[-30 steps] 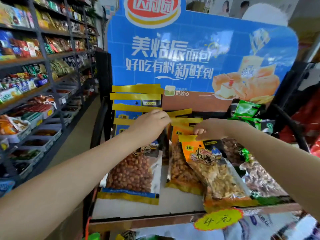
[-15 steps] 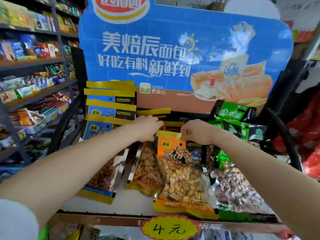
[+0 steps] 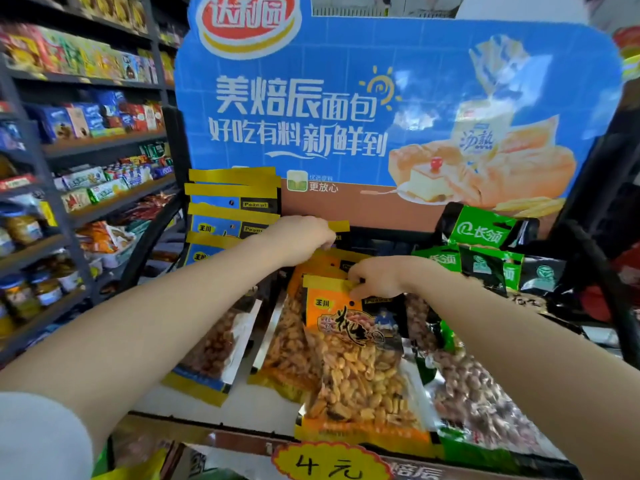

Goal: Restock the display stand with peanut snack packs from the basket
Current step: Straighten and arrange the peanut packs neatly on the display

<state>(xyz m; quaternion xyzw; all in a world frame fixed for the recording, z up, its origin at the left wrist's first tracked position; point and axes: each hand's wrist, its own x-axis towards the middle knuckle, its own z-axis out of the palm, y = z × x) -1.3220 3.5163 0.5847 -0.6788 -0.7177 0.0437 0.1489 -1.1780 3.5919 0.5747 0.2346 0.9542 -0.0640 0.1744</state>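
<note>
Our right hand pinches the yellow top edge of the front orange peanut pack on the display stand. Our left hand curls its fingers over the packs behind.

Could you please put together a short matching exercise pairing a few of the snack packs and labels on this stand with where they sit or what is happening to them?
Things:
1. orange peanut pack
2. blue peanut packs
3. green packs
4. yellow price tag

Places or states:
A. on the stand's front edge, at the bottom
B. stacked at the left of the stand
C. pinched at its top edge by the right hand
D. at the right, below the bread picture

Pairs: 1-C, 2-B, 3-D, 4-A
</note>
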